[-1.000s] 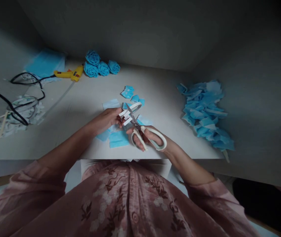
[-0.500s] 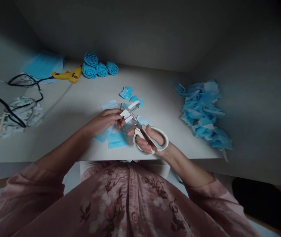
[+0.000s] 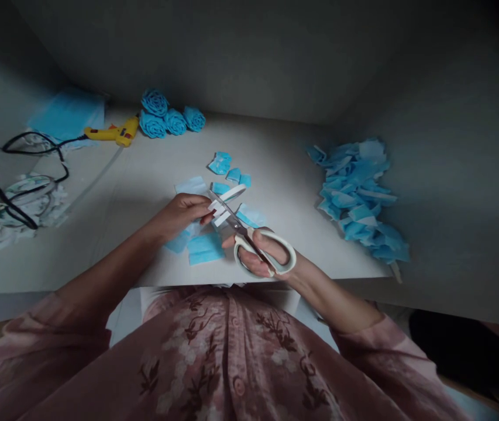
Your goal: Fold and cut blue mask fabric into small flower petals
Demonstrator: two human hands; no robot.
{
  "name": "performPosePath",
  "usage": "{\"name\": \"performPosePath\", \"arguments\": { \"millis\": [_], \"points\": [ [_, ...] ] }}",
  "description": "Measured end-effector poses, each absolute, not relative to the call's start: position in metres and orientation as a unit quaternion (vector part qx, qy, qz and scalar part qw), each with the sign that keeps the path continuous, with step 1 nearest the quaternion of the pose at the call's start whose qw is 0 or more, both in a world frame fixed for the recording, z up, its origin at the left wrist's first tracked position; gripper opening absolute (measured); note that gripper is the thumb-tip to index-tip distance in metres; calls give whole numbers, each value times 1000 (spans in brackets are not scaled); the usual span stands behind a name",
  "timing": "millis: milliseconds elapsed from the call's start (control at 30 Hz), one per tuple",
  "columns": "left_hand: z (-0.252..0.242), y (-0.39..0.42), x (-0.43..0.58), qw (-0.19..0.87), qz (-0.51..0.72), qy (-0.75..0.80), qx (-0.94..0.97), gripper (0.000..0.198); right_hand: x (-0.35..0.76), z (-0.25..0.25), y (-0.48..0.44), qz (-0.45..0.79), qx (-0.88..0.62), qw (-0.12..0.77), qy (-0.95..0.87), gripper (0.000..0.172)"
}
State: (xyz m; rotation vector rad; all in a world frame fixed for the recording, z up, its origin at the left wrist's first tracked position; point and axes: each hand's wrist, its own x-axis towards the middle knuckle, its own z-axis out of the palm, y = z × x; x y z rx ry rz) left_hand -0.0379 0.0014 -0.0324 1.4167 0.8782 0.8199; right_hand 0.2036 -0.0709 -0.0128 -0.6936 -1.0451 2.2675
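Note:
My right hand (image 3: 255,262) grips a pair of scissors (image 3: 283,238) by their cream handles, thumb and fingers through the loops. The metal blades point up and left, toward my left hand (image 3: 183,215). Its fingers pinch a small white piece of material (image 3: 220,217) that lies at the blades; whether the blades are cutting into it I cannot tell. Just beyond the blades is a white curved band (image 3: 234,192), partly hidden. Beneath and around my hands lie cut light-blue pieces (image 3: 205,248) and another blue piece (image 3: 250,215).
Several blue rosettes (image 3: 174,121) stand at the back beside a yellow glue gun (image 3: 120,133) with a black cord. Stacked blue sheets (image 3: 69,114) and tangled white scraps (image 3: 34,202) lie left. A heap of blue petals (image 3: 358,196) covers the table's right side.
The view has shifted slightly, so the table things appear a little further left. Both hands keep their holds, and the scissors and white piece stay close together.

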Motion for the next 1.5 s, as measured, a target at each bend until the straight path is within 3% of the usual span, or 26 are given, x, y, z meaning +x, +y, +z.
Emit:
{"name": "performPosePath", "arguments": {
  "millis": [233,500,600,767,900,1067,1167,1267,1367,1433,1500],
  "points": [
    [-32,3,-40,603,359,359,615,41,208,2,-70,781,-297,299,-461,56],
    [-13,-1,-33,579,352,402,616,29,204,8,-71,568,-373,248,-690,44],
    [-12,-1,-32,565,367,394,625,31,206,12,-73,509,-349,236,-751,48],
    [-12,6,-43,520,384,426,634,35,248,20,-80,556,-385,195,-710,65],
    [5,24,-34,453,287,411,737,33,293,13,-100,647,-443,332,-525,56],
    [4,60,29,255,230,327,880,27,306,2,-118,656,-427,485,-391,76],
    [0,69,67,218,184,343,895,26,302,1,-119,644,-445,505,-363,61],
    [7,53,78,153,222,374,887,51,302,3,-118,650,-464,496,-341,48],
    [14,13,66,309,253,362,843,45,301,3,-117,660,-459,492,-335,49],
    [11,-20,58,518,194,345,758,58,295,1,-116,670,-439,489,-344,51],
    [2,-51,56,650,166,329,665,72,286,-2,-114,678,-420,483,-363,54]
  ]
}}
